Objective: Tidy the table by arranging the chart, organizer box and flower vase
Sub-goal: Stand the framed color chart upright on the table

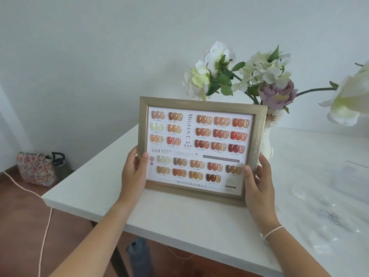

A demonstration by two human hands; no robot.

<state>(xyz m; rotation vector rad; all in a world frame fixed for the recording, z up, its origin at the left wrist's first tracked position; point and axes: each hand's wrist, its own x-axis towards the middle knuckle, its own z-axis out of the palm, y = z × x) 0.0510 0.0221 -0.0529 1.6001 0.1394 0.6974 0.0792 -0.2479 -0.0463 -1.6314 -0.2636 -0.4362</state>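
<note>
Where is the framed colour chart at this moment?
In the head view's centre, the chart is held upright above the white table by the left hand and right hand, before the flower vase.

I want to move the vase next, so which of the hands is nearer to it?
Right. The right hand grips the chart edge just in front of the flower vase; the left hand holds the opposite edge, farther away.

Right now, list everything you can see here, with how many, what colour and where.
chart: one, gold frame, nail swatches, upright, held over table's middle
vase: one, white, behind chart's right edge
flowers: one bunch, white and lilac, in vase
table: one, white
bag: one, floral, floor at left
bottle: one, grey, under table
left hand: grips chart's left edge
right hand: grips chart's right edge
</note>
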